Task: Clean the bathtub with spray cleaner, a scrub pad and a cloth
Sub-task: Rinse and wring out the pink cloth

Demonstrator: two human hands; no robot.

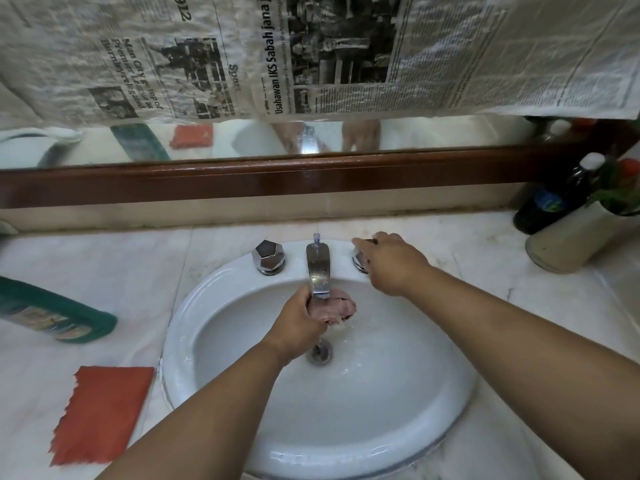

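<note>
Left grip (299, 315) clutches a wadded pinkish cloth (337, 306) just under the faucet spout (318, 265); right grip (391, 263) curls over the tap knob (360, 262) beside it. Likely wetting the cloth; next, turn the knob.

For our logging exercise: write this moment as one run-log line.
left hand: grips pinkish wad under spout | right hand: holds right tap handle | orange pad, green bottle: on counter
</note>
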